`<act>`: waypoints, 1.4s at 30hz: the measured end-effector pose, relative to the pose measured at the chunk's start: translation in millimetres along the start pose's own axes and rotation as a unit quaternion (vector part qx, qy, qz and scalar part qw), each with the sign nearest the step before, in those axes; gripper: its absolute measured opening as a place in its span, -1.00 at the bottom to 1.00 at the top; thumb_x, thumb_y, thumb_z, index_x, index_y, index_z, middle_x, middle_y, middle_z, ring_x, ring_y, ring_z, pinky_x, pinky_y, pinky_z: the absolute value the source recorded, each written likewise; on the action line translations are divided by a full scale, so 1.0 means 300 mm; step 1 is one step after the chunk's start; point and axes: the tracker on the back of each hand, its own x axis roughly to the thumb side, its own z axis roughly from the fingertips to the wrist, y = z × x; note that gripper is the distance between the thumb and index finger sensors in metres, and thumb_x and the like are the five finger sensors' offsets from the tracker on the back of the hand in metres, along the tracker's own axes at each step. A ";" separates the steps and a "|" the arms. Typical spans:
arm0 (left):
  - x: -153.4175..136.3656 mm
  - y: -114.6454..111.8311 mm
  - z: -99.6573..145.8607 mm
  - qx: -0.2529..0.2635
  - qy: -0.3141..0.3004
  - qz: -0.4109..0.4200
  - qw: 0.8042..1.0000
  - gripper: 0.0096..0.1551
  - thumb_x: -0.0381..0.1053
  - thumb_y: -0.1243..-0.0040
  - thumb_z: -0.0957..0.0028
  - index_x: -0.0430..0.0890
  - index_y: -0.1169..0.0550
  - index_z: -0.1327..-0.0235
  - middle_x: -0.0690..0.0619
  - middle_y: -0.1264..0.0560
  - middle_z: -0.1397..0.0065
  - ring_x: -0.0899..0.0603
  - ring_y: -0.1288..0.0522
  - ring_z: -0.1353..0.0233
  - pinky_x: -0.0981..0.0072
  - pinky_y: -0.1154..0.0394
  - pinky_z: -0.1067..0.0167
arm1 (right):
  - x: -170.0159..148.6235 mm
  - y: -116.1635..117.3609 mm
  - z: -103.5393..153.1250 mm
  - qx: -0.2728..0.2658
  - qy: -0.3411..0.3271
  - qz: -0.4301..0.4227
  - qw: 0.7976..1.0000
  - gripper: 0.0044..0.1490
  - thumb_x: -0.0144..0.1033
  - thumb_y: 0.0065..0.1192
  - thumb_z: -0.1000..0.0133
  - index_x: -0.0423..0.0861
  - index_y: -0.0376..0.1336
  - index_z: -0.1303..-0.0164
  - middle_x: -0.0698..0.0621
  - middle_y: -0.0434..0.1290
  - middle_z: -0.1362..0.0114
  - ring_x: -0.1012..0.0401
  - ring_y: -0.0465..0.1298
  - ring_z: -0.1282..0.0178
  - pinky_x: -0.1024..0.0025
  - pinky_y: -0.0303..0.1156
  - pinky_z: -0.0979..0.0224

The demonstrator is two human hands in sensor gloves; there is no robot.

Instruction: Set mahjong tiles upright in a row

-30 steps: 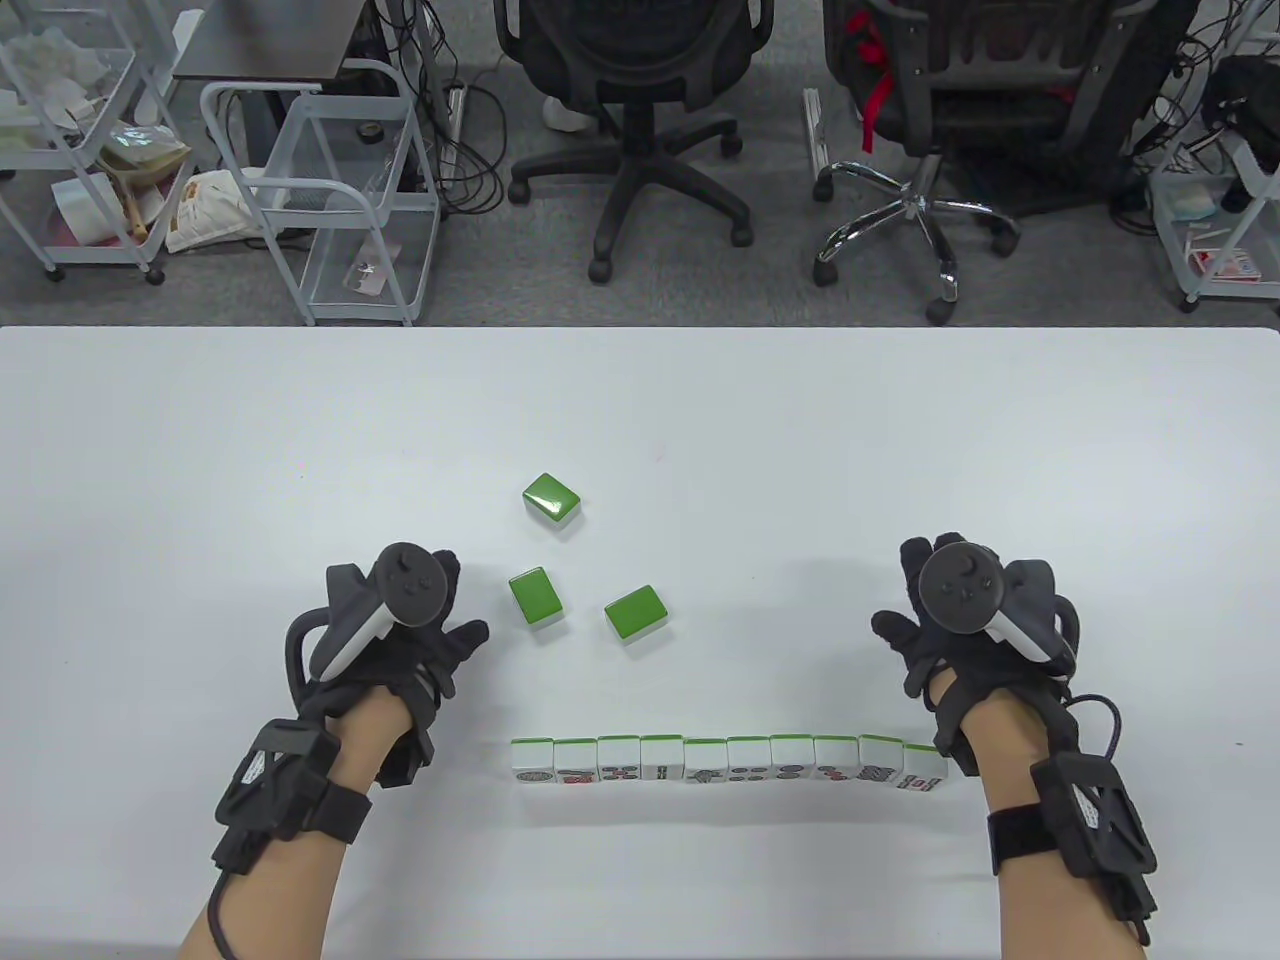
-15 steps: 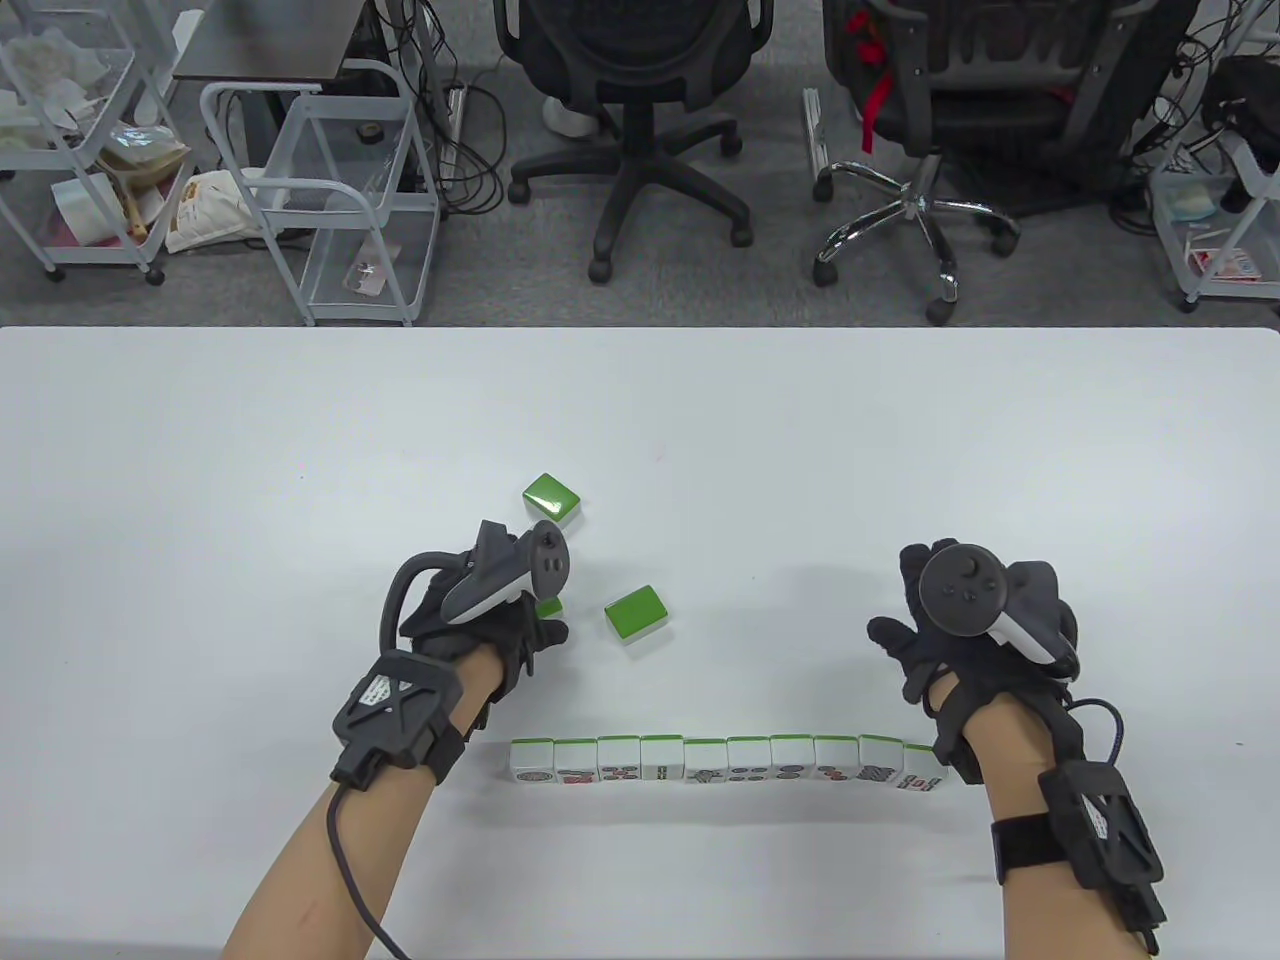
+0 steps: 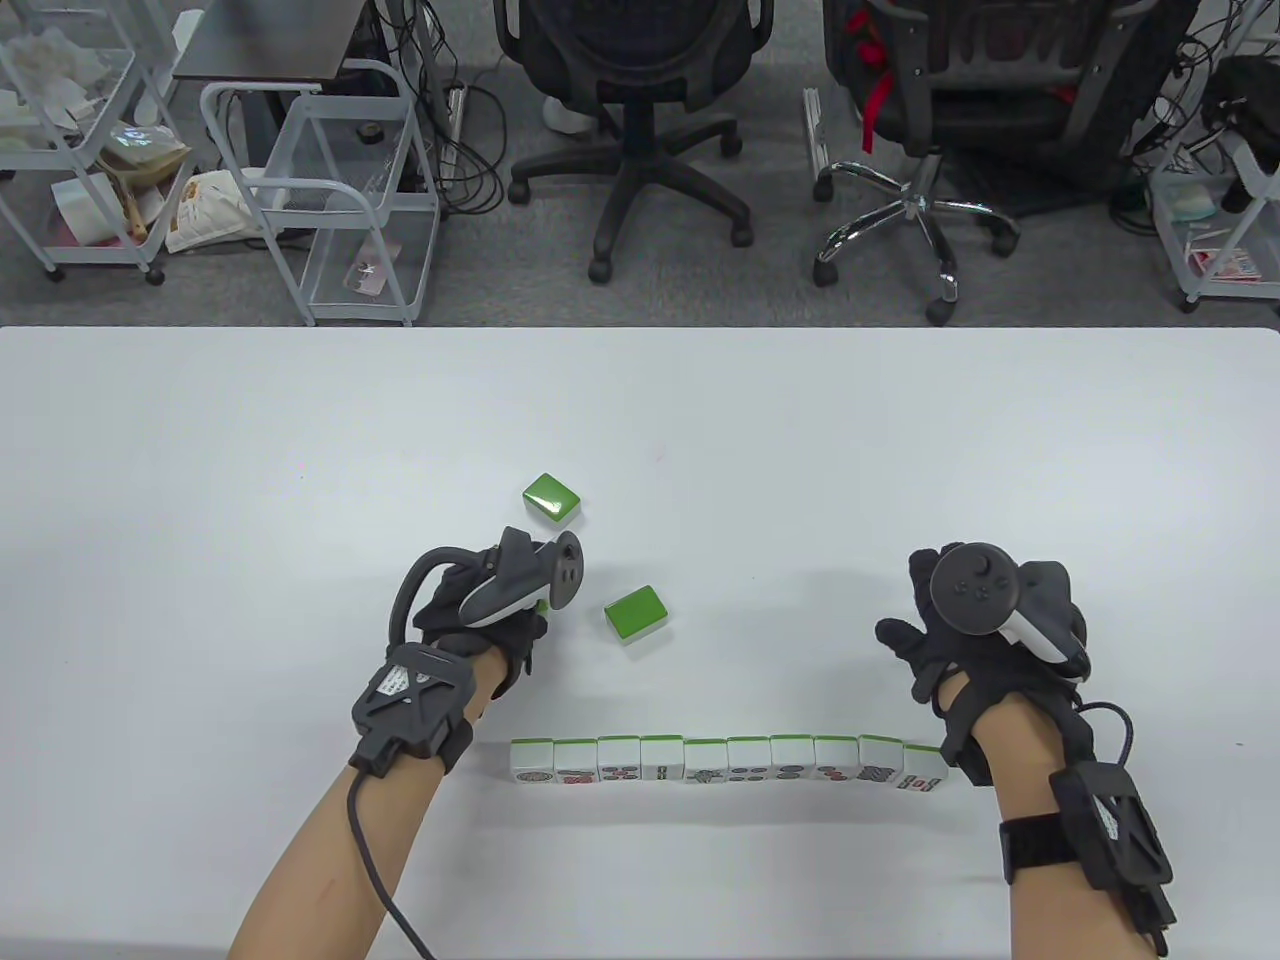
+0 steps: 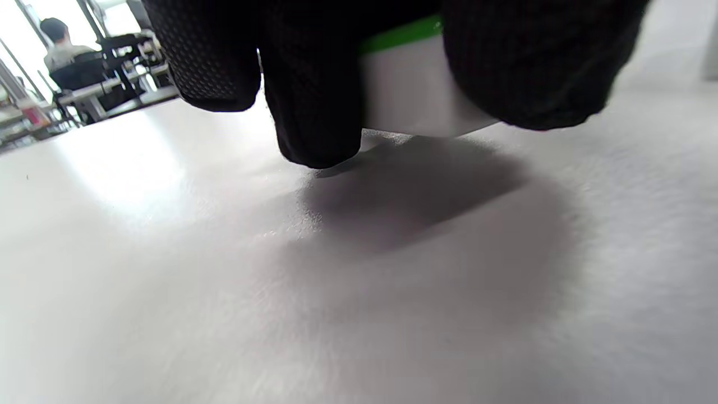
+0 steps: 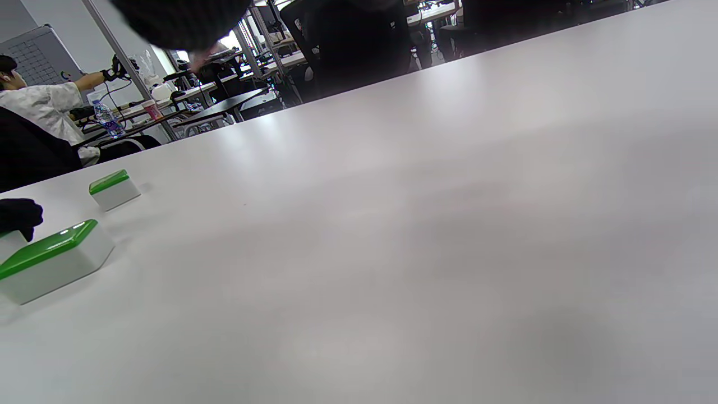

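A row of several upright tiles stands near the table's front edge, faces toward me. Two green-backed tiles lie flat: one farther back, one mid-table, also in the right wrist view. My left hand covers a third tile; the left wrist view shows its fingers gripping that tile, tilted with one edge off the table. My right hand rests on the table beyond the row's right end, holding nothing.
The white table stretches wide behind the tiles. Office chairs and wire carts stand on the floor beyond its far edge.
My left hand moved right onto the nearest flat tile and took hold of it, then tipped it up. My right hand shifted slightly right.
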 end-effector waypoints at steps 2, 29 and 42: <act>-0.046 0.012 0.039 -0.020 -0.016 0.031 0.999 -0.04 0.20 -0.34 0.49 0.17 -0.28 -0.30 0.15 -0.44 -0.50 0.01 -0.74 -0.26 0.10 -0.58 -0.30 | -0.003 -0.003 0.002 -0.001 -0.001 -0.007 1.000 0.08 0.10 0.15 0.16 -0.25 -0.07 -0.42 -0.38 -0.15 -0.55 -0.45 -0.07 -0.48 -0.42 0.05 -0.35; -0.154 -0.152 0.286 -0.166 -0.170 0.242 0.941 -0.25 0.16 -0.36 0.53 0.14 -0.58 -0.09 0.16 -0.66 -0.28 0.05 -0.89 0.00 0.23 -0.70 -0.20 | -0.033 0.004 0.011 0.021 -0.007 -0.060 0.998 0.08 0.09 0.16 0.15 -0.25 -0.08 -0.42 -0.38 -0.15 -0.55 -0.45 -0.07 -0.48 -0.41 0.06 -0.35; -0.204 -0.125 0.246 -0.146 -0.159 0.263 0.940 -0.05 0.31 -0.37 0.58 0.20 -0.40 -0.25 0.22 -0.55 -0.40 0.01 -0.72 -0.17 0.04 -0.54 -0.28 | -0.033 0.002 0.006 0.022 -0.016 -0.069 0.997 0.08 0.08 0.18 0.16 -0.25 -0.07 -0.42 -0.38 -0.15 -0.55 -0.45 -0.06 -0.48 -0.41 0.07 -0.35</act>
